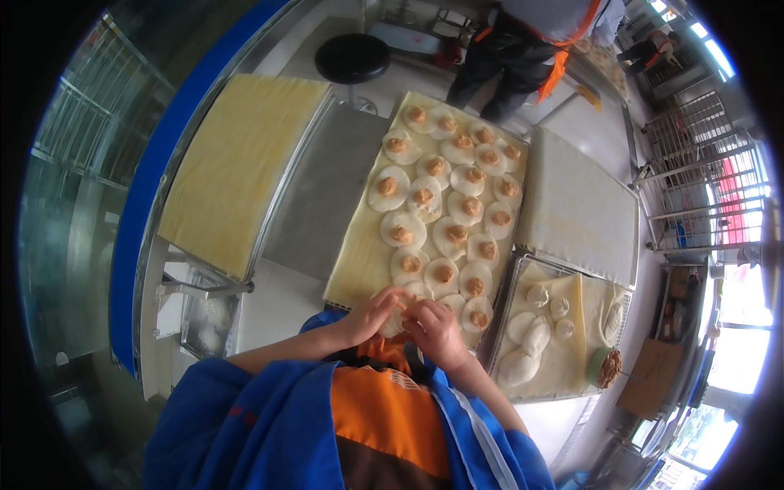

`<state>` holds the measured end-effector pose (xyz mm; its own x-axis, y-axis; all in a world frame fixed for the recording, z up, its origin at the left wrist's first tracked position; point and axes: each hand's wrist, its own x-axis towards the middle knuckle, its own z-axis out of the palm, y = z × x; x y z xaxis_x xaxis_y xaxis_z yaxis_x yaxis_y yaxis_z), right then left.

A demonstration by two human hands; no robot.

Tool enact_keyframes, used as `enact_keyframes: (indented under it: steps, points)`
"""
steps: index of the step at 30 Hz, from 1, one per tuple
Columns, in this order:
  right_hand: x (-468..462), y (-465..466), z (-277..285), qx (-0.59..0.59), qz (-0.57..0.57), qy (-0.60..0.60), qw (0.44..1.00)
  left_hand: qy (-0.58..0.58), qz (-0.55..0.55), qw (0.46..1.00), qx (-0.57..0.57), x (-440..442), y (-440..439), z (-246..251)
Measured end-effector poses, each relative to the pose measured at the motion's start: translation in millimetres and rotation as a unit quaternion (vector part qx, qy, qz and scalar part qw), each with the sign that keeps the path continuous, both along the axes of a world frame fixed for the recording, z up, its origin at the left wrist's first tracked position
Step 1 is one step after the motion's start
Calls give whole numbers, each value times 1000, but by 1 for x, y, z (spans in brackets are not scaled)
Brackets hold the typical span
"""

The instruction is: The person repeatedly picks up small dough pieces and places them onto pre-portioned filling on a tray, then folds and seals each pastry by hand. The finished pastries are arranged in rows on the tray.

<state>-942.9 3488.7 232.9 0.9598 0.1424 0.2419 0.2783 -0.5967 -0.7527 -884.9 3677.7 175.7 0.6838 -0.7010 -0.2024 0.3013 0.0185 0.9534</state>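
Close to my body, both hands work on one dough round (391, 327) at the near edge of a cloth-covered board (349, 269). My left hand (372, 313) holds its side, fingers bent over it. The fingertips of my right hand (436, 331) pinch its edge; its filling is hidden behind the fingers. Flat white dough rounds (403, 229), each with a lump of orange-brown filling (456, 233), lie in uneven rows across the board ahead of my hands. Some of these rounds touch or overlap.
At right, a cloth-lined wire tray (576, 380) bears pleated buns (538, 296), dough pieces (519, 367) and a green container of filling (597, 367). Cloth-covered stacks (582, 208) (245, 165) stand on both sides. A black stool (353, 58) and a co-worker (508, 67) are beyond.
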Motion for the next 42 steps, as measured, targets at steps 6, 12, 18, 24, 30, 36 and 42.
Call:
enact_keyframes:
  steps: [6,12,18,24,30,36,42]
  points:
    - [3,2,-1,-45,39,-23,998,46,-127,981,140,17,7,5]
    - [1,16,-3,74,-41,68,994,-101,-48,991,75,9,16,10]
    - [1,11,7,5,11,27,1000,75,-74,991,78,14,15,16]
    - [2,10,17,-17,61,16,998,439,-146,884,71,19,10,16]
    - [-7,1,20,34,78,75,993,491,-195,848,47,12,3,8]
    - [-22,2,10,103,-30,105,989,92,-5,992,88,-11,-11,26]
    - [-37,-4,3,97,-78,65,990,276,16,961,28,-28,-22,22]
